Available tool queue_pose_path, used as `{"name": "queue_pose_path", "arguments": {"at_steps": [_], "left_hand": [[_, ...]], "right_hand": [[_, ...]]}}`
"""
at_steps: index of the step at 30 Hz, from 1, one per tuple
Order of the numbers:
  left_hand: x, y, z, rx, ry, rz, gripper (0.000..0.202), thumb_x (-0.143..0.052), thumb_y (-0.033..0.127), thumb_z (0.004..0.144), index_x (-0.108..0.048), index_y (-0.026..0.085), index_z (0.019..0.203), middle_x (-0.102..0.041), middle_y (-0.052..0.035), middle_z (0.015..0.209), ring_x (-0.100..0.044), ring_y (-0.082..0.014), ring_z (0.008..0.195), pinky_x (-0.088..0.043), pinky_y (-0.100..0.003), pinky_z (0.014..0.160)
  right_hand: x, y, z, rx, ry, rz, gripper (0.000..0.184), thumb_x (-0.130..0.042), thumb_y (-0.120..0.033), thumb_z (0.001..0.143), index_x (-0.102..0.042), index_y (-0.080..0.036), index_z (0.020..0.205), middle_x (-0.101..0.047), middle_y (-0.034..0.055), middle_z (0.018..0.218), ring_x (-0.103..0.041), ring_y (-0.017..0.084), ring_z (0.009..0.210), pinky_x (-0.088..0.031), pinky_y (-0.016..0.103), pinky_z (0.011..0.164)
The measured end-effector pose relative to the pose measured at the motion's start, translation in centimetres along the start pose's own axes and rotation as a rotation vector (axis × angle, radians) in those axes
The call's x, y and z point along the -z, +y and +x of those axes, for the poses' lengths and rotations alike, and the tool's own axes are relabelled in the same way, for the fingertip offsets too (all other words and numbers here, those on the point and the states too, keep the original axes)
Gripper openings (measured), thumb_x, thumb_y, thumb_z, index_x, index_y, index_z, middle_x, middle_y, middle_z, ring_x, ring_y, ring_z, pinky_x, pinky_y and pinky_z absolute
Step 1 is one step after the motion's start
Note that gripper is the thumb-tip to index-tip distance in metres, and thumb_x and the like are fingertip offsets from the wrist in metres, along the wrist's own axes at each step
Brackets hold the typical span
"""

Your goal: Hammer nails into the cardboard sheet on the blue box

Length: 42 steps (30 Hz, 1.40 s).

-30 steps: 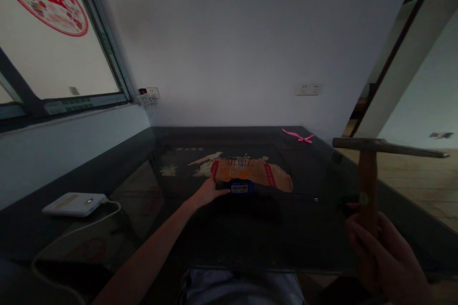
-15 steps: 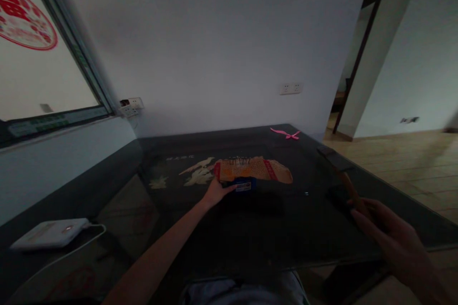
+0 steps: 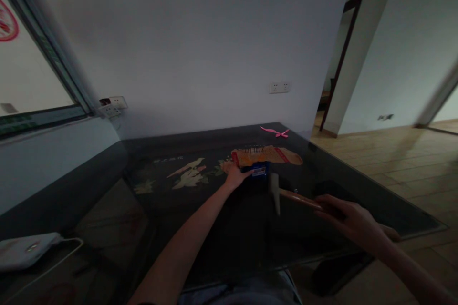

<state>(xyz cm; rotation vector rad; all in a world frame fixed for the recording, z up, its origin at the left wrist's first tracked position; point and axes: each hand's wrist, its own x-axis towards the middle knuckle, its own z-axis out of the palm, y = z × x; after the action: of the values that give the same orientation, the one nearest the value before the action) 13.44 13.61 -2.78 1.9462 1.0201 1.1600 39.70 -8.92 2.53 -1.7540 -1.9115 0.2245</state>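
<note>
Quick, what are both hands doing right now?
Left hand: resting against the wooden block, grip unclear.
Right hand: closed around the hammer handle.

pink ribbon [image 3: 275, 131] at table's [image 3: 200, 209] far edge; white device [image 3: 25, 250] with cable left.

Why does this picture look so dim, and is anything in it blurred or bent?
Head view: the dark table is underexposed, while the window at left glares white. The hammer in the right hand is smeared by motion. Walls and the door frame lean outward, a wide-lens distortion. The left hand at the wooden block shows dimly.
</note>
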Motion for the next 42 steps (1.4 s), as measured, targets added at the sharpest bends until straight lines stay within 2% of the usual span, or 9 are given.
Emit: {"name": "queue_pose_path", "arguments": {"at_steps": [4,7,11,14,18,21,26,34,42], "left_hand": [[-0.8,-0.3,0.8,0.003,0.012,-0.013,0.055,-0.073,0.025,0.064,-0.05,0.011,0.113,-0.057,-0.0165,0.115,-0.053,-0.023,0.109,-0.038,-0.041,0.099],[-0.4,-1.1,0.2,0.036,-0.014,-0.068,0.059,-0.072,0.021,0.065,-0.046,0.01,0.117,-0.055,-0.0171,0.118,-0.052,-0.0236,0.11,-0.039,-0.041,0.098],[1.1,-1.6,-2.3,0.127,0.019,-0.117,0.057,-0.063,0.024,0.074,-0.039,0.01,0.124,-0.049,-0.018,0.125,-0.05,-0.0257,0.113,-0.041,-0.042,0.095],[2.4,-0.9,-5.0,0.152,-0.032,-0.123,0.057,-0.056,0.032,0.079,-0.036,0.013,0.129,-0.044,-0.0183,0.13,-0.046,-0.0271,0.117,-0.042,-0.043,0.093],[3.7,0.4,-7.9,0.04,-0.166,0.073,0.061,-0.053,0.041,0.08,-0.035,0.016,0.132,-0.036,-0.0142,0.138,-0.036,-0.0262,0.126,-0.033,-0.044,0.102],[4.1,1.0,-8.8,-0.025,-0.24,0.215,0.062,-0.053,0.042,0.08,-0.034,0.016,0.134,-0.034,-0.0124,0.14,-0.03,-0.0236,0.13,-0.023,-0.041,0.109],[4.2,1.1,-8.7,-0.021,-0.255,0.28,0.061,-0.05,0.041,0.081,-0.033,0.016,0.135,-0.03,-0.0115,0.143,-0.027,-0.0227,0.132,-0.022,-0.039,0.109],[4.0,0.5,-8.5,-0.013,-0.25,0.319,0.065,-0.05,0.045,0.081,-0.035,0.013,0.135,-0.03,-0.0124,0.142,-0.029,-0.0213,0.131,-0.023,-0.037,0.109],[3.8,0.4,-8.5,0.016,-0.262,0.368,0.063,-0.047,0.048,0.082,-0.036,0.015,0.134,-0.033,-0.0103,0.141,-0.032,-0.0209,0.129,-0.025,-0.035,0.108]], "right_hand": [[-1.3,-1.0,2.6,0.132,-0.085,-0.174,0.025,-0.052,-0.042,0.08,-0.062,-0.025,0.097,-0.069,0.0022,0.092,-0.064,0.023,0.079,-0.044,0.032,0.067],[-2.6,-1.1,4.9,0.236,-0.112,-0.239,0.024,-0.052,-0.039,0.081,-0.061,-0.026,0.099,-0.067,0.0013,0.097,-0.063,0.022,0.082,-0.043,0.031,0.068],[-4.6,-0.5,8.0,0.287,-0.127,-0.277,0.023,-0.054,-0.04,0.079,-0.063,-0.027,0.095,-0.066,0.001,0.094,-0.062,0.019,0.079,-0.043,0.027,0.064],[-6.0,0.1,10.0,0.325,-0.137,-0.258,0.024,-0.053,-0.042,0.08,-0.063,-0.027,0.096,-0.066,0.0008,0.094,-0.062,0.019,0.081,-0.043,0.027,0.065],[-7.3,0.4,11.9,0.376,-0.137,-0.219,0.029,-0.053,-0.045,0.079,-0.064,-0.026,0.098,-0.065,0.0019,0.096,-0.061,0.02,0.084,-0.044,0.029,0.068],[-8.0,0.6,13.1,0.398,-0.14,-0.2,0.03,-0.054,-0.047,0.079,-0.065,-0.026,0.098,-0.066,0.0028,0.098,-0.061,0.021,0.087,-0.044,0.03,0.069],[-9.0,1.1,14.2,0.414,-0.117,-0.156,0.033,-0.055,-0.048,0.078,-0.065,-0.026,0.101,-0.067,0.0037,0.101,-0.06,0.022,0.091,-0.045,0.033,0.078],[-9.8,1.7,14.7,0.43,-0.125,-0.142,0.033,-0.055,-0.048,0.077,-0.066,-0.026,0.099,-0.067,0.003,0.101,-0.061,0.023,0.092,-0.046,0.034,0.078],[-10.0,2.3,14.9,0.452,-0.148,-0.182,0.038,-0.052,-0.051,0.079,-0.066,-0.026,0.103,-0.062,0.0059,0.11,-0.059,0.023,0.096,-0.046,0.034,0.079]]}}
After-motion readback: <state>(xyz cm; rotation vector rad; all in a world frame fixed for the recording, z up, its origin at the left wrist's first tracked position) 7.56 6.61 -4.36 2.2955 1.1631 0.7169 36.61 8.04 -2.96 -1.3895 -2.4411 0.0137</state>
